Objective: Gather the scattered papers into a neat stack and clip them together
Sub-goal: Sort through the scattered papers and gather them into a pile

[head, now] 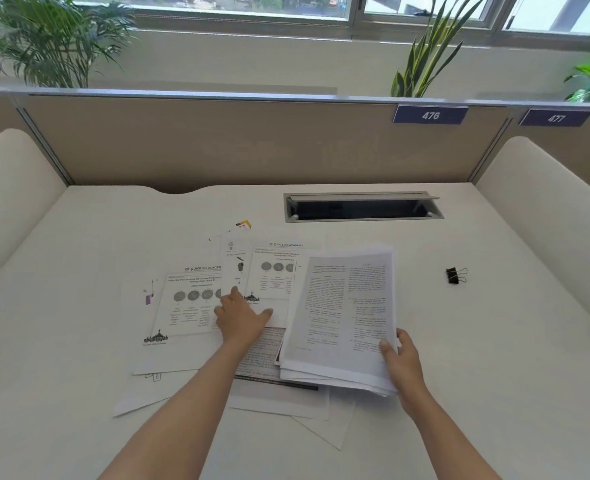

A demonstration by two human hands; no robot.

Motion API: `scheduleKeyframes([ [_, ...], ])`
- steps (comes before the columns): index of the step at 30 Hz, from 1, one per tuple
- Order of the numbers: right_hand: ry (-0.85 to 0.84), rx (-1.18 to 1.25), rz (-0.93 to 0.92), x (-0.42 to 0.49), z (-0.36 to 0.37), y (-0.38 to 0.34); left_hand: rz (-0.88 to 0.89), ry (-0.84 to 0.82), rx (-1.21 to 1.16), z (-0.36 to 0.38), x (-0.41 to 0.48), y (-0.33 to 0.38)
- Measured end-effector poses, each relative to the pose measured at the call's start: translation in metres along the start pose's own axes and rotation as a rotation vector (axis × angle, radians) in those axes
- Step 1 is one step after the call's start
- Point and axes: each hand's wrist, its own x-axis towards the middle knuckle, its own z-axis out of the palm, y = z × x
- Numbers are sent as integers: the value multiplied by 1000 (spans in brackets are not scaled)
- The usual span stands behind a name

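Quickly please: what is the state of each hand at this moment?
Left hand: open, fingers straight, resting on the scattered papers.
Right hand: holds the stack of papers at its near corner.

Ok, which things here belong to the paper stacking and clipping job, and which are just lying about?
For the job: part-gathered stack of white printed sheets, held by the right hand; loose white printed sheets under the left hand; black metal binder clip.
Just there: grey open cable hatch; blue number plates; green leafy plants.

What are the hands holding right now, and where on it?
The right hand grips the sheaf of papers by its lower right corner. The left hand holds nothing, resting flat on loose sheets.
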Motion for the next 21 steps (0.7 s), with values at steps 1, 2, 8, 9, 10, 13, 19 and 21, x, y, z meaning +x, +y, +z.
scheduleKeyframes([
  [1, 0, -11, 0, 1, -1, 1, -13, -9, 21, 1, 1, 3],
  [2, -2, -22, 1, 2, -2, 2, -21, -14, 50, 3, 2, 5],
  [8, -16, -125, 2, 5, -4, 4, -109, -73, -34, 2, 11, 11],
  [9, -21, -136, 6, 5, -4, 4, -95, -72, -77, 2, 12, 10],
  [10, -26, -147, 3, 5, -4, 4, -72, -58, -128, 3, 13, 9],
  [13, -33, -172, -15, 6, -3, 5, -33, 46, -231, 2, 11, 1],
  [19, -41, -199, -23, 7, 1, 6, -35, 203, -392, -14, 11, -16],
  [21, -43, -203, -24, 6, 2, 6, -32, 258, -448, -24, 12, -22],
])
